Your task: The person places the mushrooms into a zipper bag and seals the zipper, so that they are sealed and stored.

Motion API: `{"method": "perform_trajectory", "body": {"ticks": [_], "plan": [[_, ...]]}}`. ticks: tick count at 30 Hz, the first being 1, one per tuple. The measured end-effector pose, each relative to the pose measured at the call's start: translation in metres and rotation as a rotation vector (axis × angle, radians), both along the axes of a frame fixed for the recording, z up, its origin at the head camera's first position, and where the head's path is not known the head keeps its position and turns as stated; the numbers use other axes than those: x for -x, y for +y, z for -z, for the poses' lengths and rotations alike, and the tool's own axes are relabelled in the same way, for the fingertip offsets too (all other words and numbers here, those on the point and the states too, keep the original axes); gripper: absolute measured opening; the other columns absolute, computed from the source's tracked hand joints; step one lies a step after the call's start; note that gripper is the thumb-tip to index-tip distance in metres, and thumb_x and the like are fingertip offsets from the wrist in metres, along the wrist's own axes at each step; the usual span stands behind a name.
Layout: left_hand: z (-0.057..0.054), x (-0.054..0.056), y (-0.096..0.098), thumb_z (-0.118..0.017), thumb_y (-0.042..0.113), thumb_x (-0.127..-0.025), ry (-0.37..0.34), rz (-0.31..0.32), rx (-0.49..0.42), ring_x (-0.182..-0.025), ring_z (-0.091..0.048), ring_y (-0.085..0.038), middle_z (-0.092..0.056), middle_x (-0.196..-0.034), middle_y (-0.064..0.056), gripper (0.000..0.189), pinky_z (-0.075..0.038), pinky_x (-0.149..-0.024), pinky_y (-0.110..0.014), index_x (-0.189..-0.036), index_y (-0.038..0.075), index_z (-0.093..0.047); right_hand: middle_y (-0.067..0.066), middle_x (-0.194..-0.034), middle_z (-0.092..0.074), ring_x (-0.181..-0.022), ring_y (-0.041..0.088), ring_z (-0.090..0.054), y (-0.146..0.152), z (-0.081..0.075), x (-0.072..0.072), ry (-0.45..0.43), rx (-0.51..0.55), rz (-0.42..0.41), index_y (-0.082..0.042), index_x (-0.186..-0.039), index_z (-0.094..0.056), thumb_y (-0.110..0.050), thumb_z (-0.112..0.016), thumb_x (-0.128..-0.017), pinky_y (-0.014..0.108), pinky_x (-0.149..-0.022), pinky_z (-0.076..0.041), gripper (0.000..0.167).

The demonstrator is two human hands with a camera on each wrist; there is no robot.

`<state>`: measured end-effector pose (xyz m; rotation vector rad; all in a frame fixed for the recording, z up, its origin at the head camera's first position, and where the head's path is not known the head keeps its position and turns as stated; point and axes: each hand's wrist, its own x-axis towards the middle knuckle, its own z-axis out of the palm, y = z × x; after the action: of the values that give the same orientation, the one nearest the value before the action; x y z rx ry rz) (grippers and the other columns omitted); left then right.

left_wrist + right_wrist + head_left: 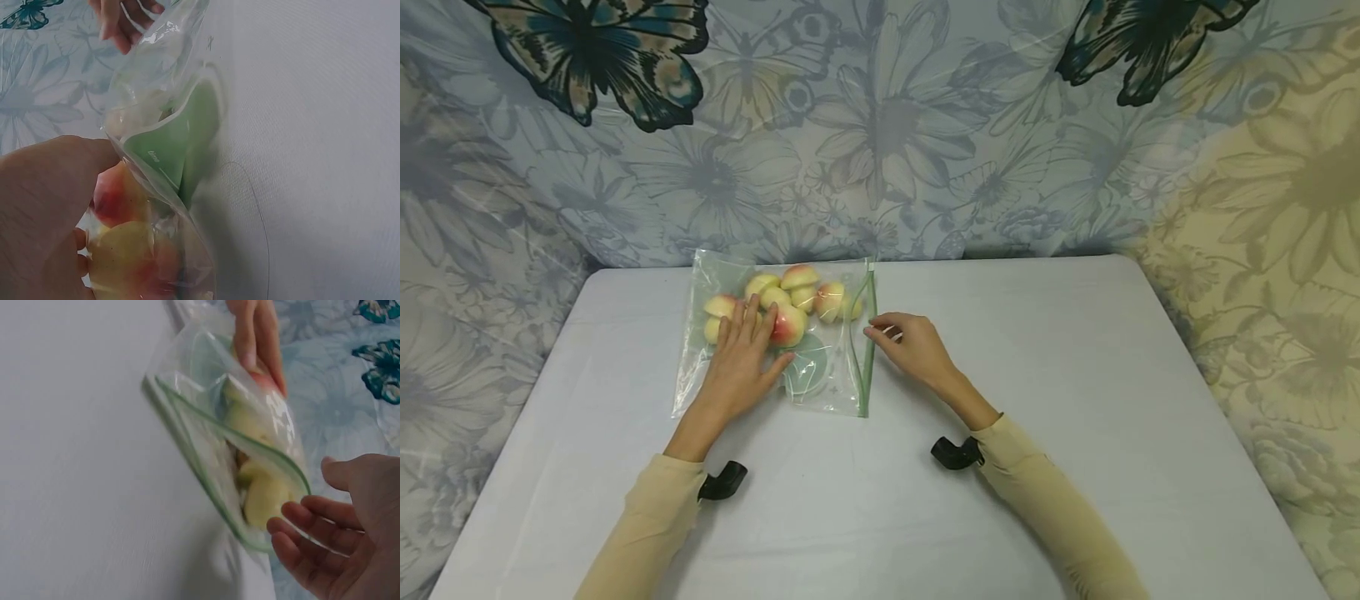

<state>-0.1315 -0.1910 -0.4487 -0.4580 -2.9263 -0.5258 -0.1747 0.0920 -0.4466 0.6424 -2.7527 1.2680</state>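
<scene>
A clear zip bag (838, 379) with a green-edged mouth lies on its side on the table, several yellow-and-red peaches (788, 325) inside it. My left hand (741, 362) rests over the bag with fingers spread across the peaches. At the bag's right end is the green zip edge (871, 367), and my right hand (913, 343) is right beside it, fingers loosely bent. The right wrist view shows the bag mouth (275, 456) gaping, with the right fingertips (278, 525) close to its rim. A green printed patch (165, 150) marks the bag's side.
The white-covered table (1037, 350) extends around the bag on the right and in front. Behind it hangs a cloth backdrop (887, 150) printed with flowers and butterflies. Each wrist carries a small black camera mount (957, 452).
</scene>
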Motion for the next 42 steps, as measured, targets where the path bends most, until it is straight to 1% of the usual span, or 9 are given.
{"method": "perform_trajectory", "body": {"ticks": [2, 6, 11, 13, 18, 25, 29, 36, 42], "plan": [[0.000, 0.000, 0.001, -0.060, 0.038, -0.095, -0.012, 0.000, 0.000, -0.147, -0.005, -0.046, -0.008, -0.160, -0.028, 0.080, -0.002, -0.117, -0.057, -0.154, 0.001, -0.023, 0.008, -0.101, -0.074, -0.081, 0.019, -0.070, -0.009, -0.001, 0.001, -0.021, 0.008, 0.008, -0.003, -0.110, -0.073, -0.027, -0.066, -0.094, 0.029, -0.070, -0.056, 0.030], [0.000, 0.001, 0.002, -0.060, 0.039, -0.095, -0.022, 0.000, 0.004, -0.147, -0.003, -0.046, -0.007, -0.160, -0.027, 0.080, -0.001, -0.118, -0.057, -0.155, 0.001, -0.022, 0.006, -0.098, -0.074, -0.080, 0.017, -0.070, -0.021, -0.002, 0.002, -0.082, 0.036, 0.051, -0.005, -0.111, -0.073, -0.029, -0.066, -0.094, 0.027, -0.066, -0.055, 0.030], [-0.001, 0.000, 0.003, -0.059, 0.040, -0.095, -0.023, -0.009, 0.018, -0.147, -0.003, -0.045, -0.007, -0.160, -0.027, 0.080, -0.001, -0.118, -0.056, -0.155, 0.002, -0.022, 0.007, -0.089, -0.075, -0.072, 0.017, -0.071, -0.030, -0.005, 0.003, -0.149, 0.088, 0.074, -0.003, -0.109, -0.074, -0.027, -0.066, -0.094, 0.027, -0.062, -0.054, 0.029], [-0.001, 0.000, 0.003, -0.059, 0.040, -0.095, -0.025, -0.008, 0.017, -0.147, -0.003, -0.044, -0.007, -0.160, -0.027, 0.080, 0.000, -0.118, -0.056, -0.155, 0.001, -0.022, 0.008, -0.087, -0.075, -0.069, 0.017, -0.071, -0.032, -0.005, 0.004, -0.164, 0.097, 0.084, -0.002, -0.108, -0.074, -0.025, -0.067, -0.094, 0.027, -0.060, -0.053, 0.028], [-0.001, 0.000, 0.004, -0.059, 0.039, -0.095, -0.021, -0.004, 0.013, -0.147, -0.003, -0.045, -0.008, -0.160, -0.027, 0.080, -0.001, -0.118, -0.056, -0.155, 0.001, -0.023, 0.008, -0.084, -0.075, -0.067, 0.018, -0.071, -0.034, -0.006, 0.003, -0.187, 0.092, 0.114, -0.001, -0.104, -0.075, -0.022, -0.068, -0.092, 0.023, -0.057, -0.051, 0.024], [-0.001, 0.000, 0.003, -0.060, 0.038, -0.095, -0.012, -0.008, 0.015, -0.147, -0.003, -0.045, -0.008, -0.160, -0.026, 0.080, -0.001, -0.118, -0.056, -0.155, 0.001, -0.023, 0.012, -0.085, -0.075, -0.066, 0.023, -0.072, -0.036, -0.007, 0.003, -0.231, 0.117, 0.109, 0.002, -0.104, -0.074, -0.018, -0.071, -0.090, 0.022, -0.053, -0.050, 0.024], [0.000, 0.000, 0.003, -0.060, 0.038, -0.095, -0.011, -0.007, 0.016, -0.147, -0.003, -0.044, -0.008, -0.160, -0.027, 0.080, -0.001, -0.118, -0.056, -0.155, 0.001, -0.023, 0.013, -0.084, -0.075, -0.067, 0.023, -0.072, -0.036, -0.006, 0.004, -0.244, 0.129, 0.114, 0.003, -0.104, -0.074, -0.014, -0.071, -0.089, 0.023, -0.054, -0.052, 0.023], [0.000, 0.000, 0.002, -0.061, 0.038, -0.095, -0.006, -0.010, 0.019, -0.147, -0.003, -0.044, -0.009, -0.160, -0.027, 0.080, -0.002, -0.118, -0.056, -0.155, 0.001, -0.023, 0.013, -0.087, -0.075, -0.066, 0.021, -0.072, -0.032, -0.004, 0.007, -0.280, 0.143, 0.158, 0.003, -0.102, -0.074, -0.010, -0.069, -0.088, 0.022, -0.057, -0.053, 0.020], [0.000, -0.001, 0.000, -0.060, 0.039, -0.095, -0.013, -0.011, 0.024, -0.147, -0.003, -0.045, -0.008, -0.160, -0.027, 0.080, -0.001, -0.118, -0.056, -0.155, 0.001, -0.022, 0.016, -0.088, -0.074, -0.067, 0.024, -0.072, -0.026, 0.001, 0.008, -0.307, 0.160, 0.176, 0.005, -0.103, -0.073, -0.010, -0.068, -0.089, 0.024, -0.058, -0.054, 0.021]]}}
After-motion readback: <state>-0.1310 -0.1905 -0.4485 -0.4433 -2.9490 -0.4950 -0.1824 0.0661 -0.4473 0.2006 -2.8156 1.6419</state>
